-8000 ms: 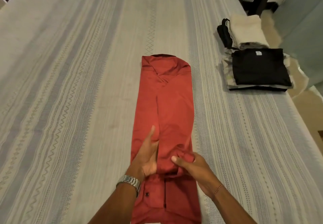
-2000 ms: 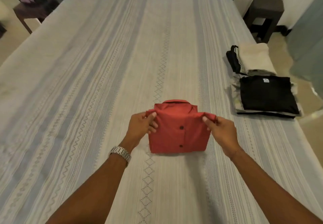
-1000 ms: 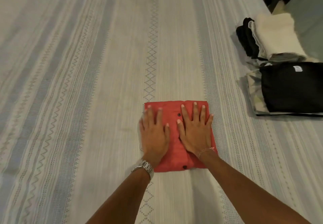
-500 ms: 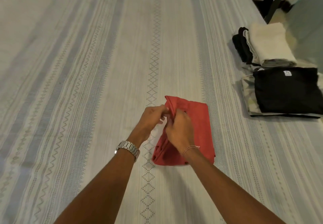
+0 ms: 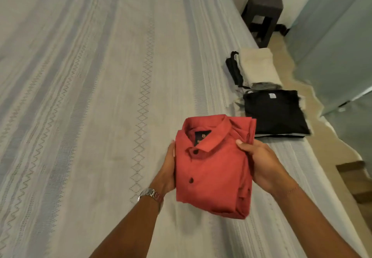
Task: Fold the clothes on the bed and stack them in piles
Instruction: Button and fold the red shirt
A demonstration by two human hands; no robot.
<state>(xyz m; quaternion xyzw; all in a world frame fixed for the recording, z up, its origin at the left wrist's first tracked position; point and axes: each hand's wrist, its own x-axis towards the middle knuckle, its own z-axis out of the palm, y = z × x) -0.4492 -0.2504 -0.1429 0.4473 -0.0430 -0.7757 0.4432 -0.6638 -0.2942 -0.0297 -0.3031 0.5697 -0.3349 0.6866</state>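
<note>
Striped bedspread (image 5: 90, 96) in pale grey and cream covers the bed and fills most of the view; a dark stool (image 5: 262, 13) stands on the floor beyond the bed's far right corner. Folded red shirt (image 5: 211, 165), collar and placket uppermost with two dark buttons showing, is held between both hands above the bedspread, casting a shadow on the cloth beneath. Left hand (image 5: 168, 169) lies along the shirt's left edge: its fingers run under the fabric and are hidden, so whether they are spread or together cannot be told; only the thumb side shows against the edge. A metal watch (image 5: 150, 194) sits on the left wrist. Right hand (image 5: 261, 165) grips the shirt's right edge, the thumb pressed on top just below the collar tip, the other fingers hidden beneath the folded layers. Beyond the right-hand fingertips, near the bed's right edge, lies a folded black garment (image 5: 275, 112) on top of a low pile; just past it, touching, is a second pile topped by a folded cream garment (image 5: 259, 68) with dark cloth at its left side.
</note>
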